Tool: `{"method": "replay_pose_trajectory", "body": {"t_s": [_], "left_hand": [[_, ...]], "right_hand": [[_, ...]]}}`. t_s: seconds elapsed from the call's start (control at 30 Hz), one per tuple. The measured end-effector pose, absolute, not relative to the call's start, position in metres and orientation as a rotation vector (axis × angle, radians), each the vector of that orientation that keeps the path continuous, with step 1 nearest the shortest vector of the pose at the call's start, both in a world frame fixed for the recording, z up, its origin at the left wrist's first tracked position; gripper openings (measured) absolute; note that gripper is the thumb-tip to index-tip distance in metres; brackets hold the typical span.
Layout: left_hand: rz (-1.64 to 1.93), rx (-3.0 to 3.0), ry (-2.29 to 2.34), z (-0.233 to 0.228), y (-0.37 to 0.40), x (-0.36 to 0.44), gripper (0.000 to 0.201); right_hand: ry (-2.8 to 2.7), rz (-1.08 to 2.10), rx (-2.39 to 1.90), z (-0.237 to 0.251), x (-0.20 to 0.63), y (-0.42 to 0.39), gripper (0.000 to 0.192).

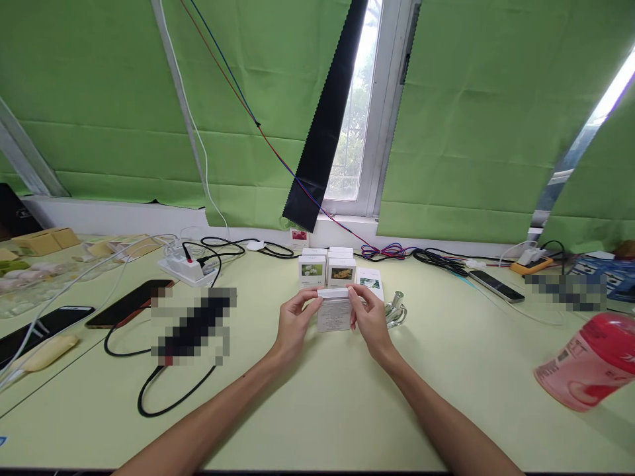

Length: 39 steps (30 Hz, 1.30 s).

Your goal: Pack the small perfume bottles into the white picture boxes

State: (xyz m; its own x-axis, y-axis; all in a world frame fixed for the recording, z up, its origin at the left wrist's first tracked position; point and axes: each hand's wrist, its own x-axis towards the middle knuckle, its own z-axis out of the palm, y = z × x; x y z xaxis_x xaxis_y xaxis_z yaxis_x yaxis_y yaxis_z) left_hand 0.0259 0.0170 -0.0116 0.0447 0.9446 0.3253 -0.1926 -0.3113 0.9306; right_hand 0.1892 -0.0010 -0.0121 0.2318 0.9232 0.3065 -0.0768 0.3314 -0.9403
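Both hands, left hand [292,324] and right hand [368,318], pinch a small white box [334,312], fingers closed on its sides. Glass bottle [395,309] just right of box; more boxes [327,268] stacked just behind.

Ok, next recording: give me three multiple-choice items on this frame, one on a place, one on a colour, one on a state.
1. Where does the glass bottle lie?
A. right of the right hand
B. on the power strip
C. left of both hands

2. What colour is the curtain?
A. blue
B. green
C. grey

3. How is the small white box held?
A. by one hand
B. between both hands
C. untouched

A: it lies just beyond the right hand.
B: green cloth covers the window.
B: left hand and right hand grip its sides.
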Motion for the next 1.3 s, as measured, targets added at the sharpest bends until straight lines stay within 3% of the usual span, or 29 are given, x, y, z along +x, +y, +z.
{"method": "replay_pose_trajectory", "body": {"t_s": [1.3], "left_hand": [[1.403,1.346,0.847,-0.0104,0.0200,0.0279,0.031]], "right_hand": [[-1.122,0.851,-0.968,-0.0146,0.1890,-0.0001,0.046]]}}
